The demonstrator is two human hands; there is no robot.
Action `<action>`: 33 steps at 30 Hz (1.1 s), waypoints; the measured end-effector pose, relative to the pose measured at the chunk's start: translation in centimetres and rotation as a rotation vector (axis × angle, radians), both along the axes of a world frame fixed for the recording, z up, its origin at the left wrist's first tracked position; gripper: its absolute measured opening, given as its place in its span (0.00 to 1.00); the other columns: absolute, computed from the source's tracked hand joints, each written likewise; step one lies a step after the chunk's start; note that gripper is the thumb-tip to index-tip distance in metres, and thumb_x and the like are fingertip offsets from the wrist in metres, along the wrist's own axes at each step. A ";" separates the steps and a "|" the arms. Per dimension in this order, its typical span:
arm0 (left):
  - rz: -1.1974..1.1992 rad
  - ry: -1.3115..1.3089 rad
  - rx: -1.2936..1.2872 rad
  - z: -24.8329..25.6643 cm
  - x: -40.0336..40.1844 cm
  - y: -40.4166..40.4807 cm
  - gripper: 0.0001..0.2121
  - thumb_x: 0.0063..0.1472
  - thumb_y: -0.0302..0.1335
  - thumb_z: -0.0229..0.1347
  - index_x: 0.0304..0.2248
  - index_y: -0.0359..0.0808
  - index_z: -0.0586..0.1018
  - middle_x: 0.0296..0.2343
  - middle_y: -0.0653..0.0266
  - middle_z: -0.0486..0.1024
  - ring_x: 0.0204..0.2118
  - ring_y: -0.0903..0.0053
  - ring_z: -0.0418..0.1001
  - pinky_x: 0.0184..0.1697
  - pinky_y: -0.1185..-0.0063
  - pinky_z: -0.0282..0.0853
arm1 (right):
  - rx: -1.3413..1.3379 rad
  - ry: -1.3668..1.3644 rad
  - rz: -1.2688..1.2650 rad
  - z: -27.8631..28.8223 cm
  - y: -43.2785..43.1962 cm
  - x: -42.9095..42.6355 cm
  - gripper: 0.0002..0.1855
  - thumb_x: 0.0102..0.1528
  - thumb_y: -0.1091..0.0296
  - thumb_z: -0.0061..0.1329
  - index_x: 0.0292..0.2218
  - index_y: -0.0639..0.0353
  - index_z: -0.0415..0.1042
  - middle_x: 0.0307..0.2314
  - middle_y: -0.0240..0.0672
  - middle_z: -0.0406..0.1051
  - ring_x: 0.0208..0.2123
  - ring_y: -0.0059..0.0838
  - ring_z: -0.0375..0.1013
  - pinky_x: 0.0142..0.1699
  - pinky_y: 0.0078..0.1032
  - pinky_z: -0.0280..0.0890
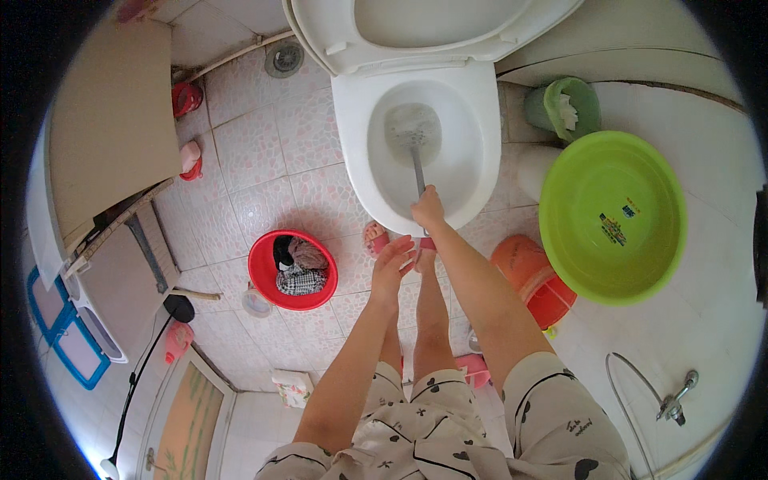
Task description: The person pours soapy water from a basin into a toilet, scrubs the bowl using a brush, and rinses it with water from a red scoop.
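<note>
Below me stands a white toilet bowl [468,180] with its seat and lid [324,36] raised. My right hand [428,209] grips the grey handle of a toilet brush [418,163] over the bowl's front rim. The brush head dips into cloudy water [414,126] at the bottom and is partly hidden by it. My left hand [393,264] hangs in front of the bowl with its fingers apart, holding nothing. Just beyond its fingertips are my feet in pink slippers [379,243].
Left on the tiles sits a red basin [255,270] holding clothes. At right are a large green basin [612,174], an orange-red bucket [519,258] and a green waste bin [540,108]. A shower tap [672,408] is mounted lower right; a floor drain [284,58] lies upper left.
</note>
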State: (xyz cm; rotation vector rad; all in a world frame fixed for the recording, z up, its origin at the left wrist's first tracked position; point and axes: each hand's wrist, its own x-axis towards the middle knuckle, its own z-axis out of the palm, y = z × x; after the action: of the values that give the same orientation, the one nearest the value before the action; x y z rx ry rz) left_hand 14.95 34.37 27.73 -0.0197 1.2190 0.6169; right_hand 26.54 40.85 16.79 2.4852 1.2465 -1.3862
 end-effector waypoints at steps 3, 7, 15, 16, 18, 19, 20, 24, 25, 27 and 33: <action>0.024 -0.011 0.010 -0.2 0.7 0.4 0.15 0.50 0.23 0.41 0.40 0.35 0.65 0.37 0.65 0.64 0.38 0.78 0.62 0.40 0.82 0.58 | 0.011 -0.116 0.024 -1.5 -0.4 0.5 0.18 0.44 0.69 0.41 0.36 0.66 0.54 0.30 0.51 0.62 0.35 0.48 0.63 0.39 0.37 0.59; 0.032 0.014 0.024 -0.9 1.0 1.9 0.15 0.50 0.23 0.41 0.40 0.35 0.66 0.36 0.65 0.64 0.38 0.78 0.63 0.41 0.82 0.58 | 0.016 0.132 -0.229 -1.1 -0.2 1.8 0.12 0.48 0.68 0.37 0.36 0.59 0.56 0.20 0.43 0.62 0.22 0.37 0.63 0.25 0.30 0.59; 0.038 -0.002 0.024 0.0 2.1 3.7 0.15 0.51 0.24 0.42 0.40 0.36 0.66 0.37 0.64 0.65 0.40 0.79 0.62 0.41 0.83 0.57 | -0.332 0.869 -1.250 6.3 3.8 5.8 0.04 0.53 0.66 0.30 0.30 0.55 0.54 0.14 0.28 0.54 0.10 0.15 0.46 0.13 0.12 0.44; 0.050 -0.001 0.017 0.1 1.9 3.6 0.15 0.51 0.24 0.42 0.40 0.36 0.66 0.37 0.64 0.65 0.40 0.79 0.62 0.42 0.83 0.57 | -0.231 0.950 -1.237 7.0 4.2 5.5 0.04 0.53 0.66 0.31 0.28 0.54 0.53 0.15 0.28 0.55 0.10 0.14 0.47 0.12 0.12 0.44; 0.066 0.004 0.007 0.1 1.4 3.4 0.15 0.51 0.24 0.42 0.40 0.36 0.66 0.37 0.64 0.64 0.40 0.79 0.62 0.42 0.83 0.57 | -0.087 0.997 -1.164 9.0 5.1 4.1 0.03 0.53 0.66 0.31 0.28 0.52 0.53 0.15 0.27 0.55 0.11 0.13 0.47 0.12 0.11 0.43; 0.072 -0.004 0.020 -0.1 1.3 3.2 0.15 0.51 0.24 0.42 0.40 0.35 0.66 0.38 0.64 0.64 0.40 0.79 0.62 0.42 0.83 0.57 | -0.090 0.995 -1.163 9.6 5.0 3.2 0.03 0.53 0.66 0.31 0.28 0.52 0.53 0.15 0.27 0.55 0.11 0.13 0.47 0.12 0.11 0.43; 0.079 -0.011 0.033 -0.3 1.2 3.0 0.15 0.51 0.24 0.42 0.40 0.35 0.66 0.38 0.64 0.64 0.40 0.79 0.62 0.42 0.83 0.57 | -0.059 0.958 -1.124 10.2 4.7 2.4 0.03 0.53 0.66 0.31 0.28 0.52 0.54 0.15 0.27 0.55 0.11 0.13 0.47 0.12 0.11 0.43; 0.071 -0.014 0.014 0.7 1.6 3.3 0.15 0.50 0.24 0.42 0.41 0.35 0.66 0.37 0.64 0.65 0.40 0.79 0.62 0.42 0.82 0.57 | 0.044 1.011 -1.256 10.6 2.0 3.2 0.06 0.53 0.64 0.31 0.32 0.53 0.57 0.16 0.27 0.55 0.11 0.12 0.48 0.12 0.10 0.44; 0.072 -0.016 0.013 0.9 1.5 3.4 0.15 0.50 0.24 0.42 0.41 0.35 0.66 0.37 0.64 0.65 0.40 0.79 0.62 0.42 0.82 0.57 | 0.086 1.053 -1.386 10.9 1.2 3.3 0.07 0.53 0.64 0.31 0.34 0.54 0.58 0.16 0.27 0.55 0.11 0.13 0.48 0.12 0.10 0.44; 0.074 -0.020 0.015 1.2 1.6 3.4 0.15 0.50 0.24 0.42 0.41 0.35 0.66 0.37 0.64 0.65 0.39 0.78 0.63 0.42 0.82 0.57 | 0.112 1.083 -1.498 11.7 -0.8 2.4 0.09 0.54 0.63 0.30 0.35 0.55 0.58 0.16 0.27 0.54 0.11 0.13 0.48 0.12 0.10 0.45; 0.095 -0.007 0.015 1.0 1.1 2.7 0.15 0.50 0.24 0.42 0.40 0.35 0.67 0.36 0.64 0.66 0.39 0.79 0.63 0.41 0.82 0.58 | 0.181 1.244 -1.790 13.3 -5.5 -0.7 0.12 0.55 0.64 0.27 0.36 0.60 0.58 0.16 0.28 0.54 0.11 0.14 0.49 0.11 0.10 0.45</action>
State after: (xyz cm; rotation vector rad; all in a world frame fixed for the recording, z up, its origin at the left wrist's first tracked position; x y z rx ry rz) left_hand 16.07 37.06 28.75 -0.0675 1.2115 0.7088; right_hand 25.83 35.35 30.11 2.3304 -1.9051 -3.1726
